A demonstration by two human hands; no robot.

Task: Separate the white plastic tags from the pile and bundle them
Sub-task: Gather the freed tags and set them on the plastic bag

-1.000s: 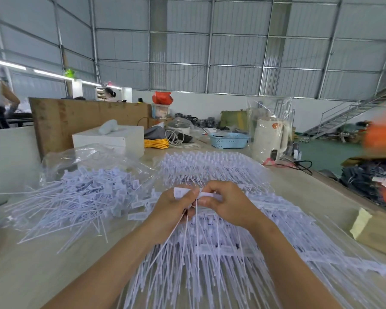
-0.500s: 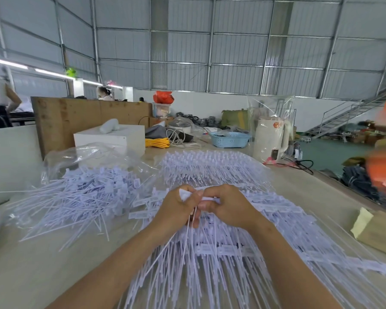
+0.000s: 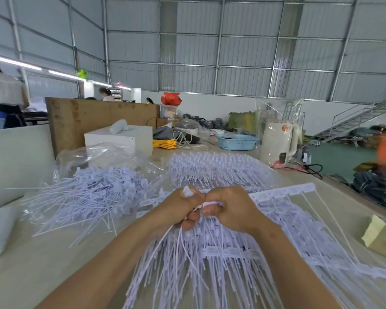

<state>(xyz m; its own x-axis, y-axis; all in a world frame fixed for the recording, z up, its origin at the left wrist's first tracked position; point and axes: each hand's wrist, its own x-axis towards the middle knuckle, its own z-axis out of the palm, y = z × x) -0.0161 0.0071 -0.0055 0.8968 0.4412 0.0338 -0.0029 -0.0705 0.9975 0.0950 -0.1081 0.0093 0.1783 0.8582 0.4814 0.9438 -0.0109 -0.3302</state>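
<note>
We saw a long pale table [image 3: 54, 264] w/ white plastic tags [image 3: 221, 253] heaped front-centre, a clear bag [image 3: 103, 157] of loose tags at left, white box [image 3: 120, 139], yellow cable [image 3: 164, 144], blue basket [image 3: 236, 142] & kettle [image 3: 276, 141] at back.

White tags [image 3: 210, 259] on a beige table [image 3: 42, 264]; light-blue perforated basket [image 3: 236, 142], yellow cord [image 3: 164, 144], cream kettle [image 3: 277, 141].

— Where do the hands sit?
— Together over the near pile of tags [image 3: 221, 259], left hand [image 3: 178, 210] touching right hand [image 3: 230, 210].
— And beyond?
— A second heap [image 3: 214, 168] lies behind them; the bag of loose tags [image 3: 94, 188] lies left. The kettle [image 3: 279, 141] stands far right, the basket [image 3: 236, 141] just left of it.
</note>
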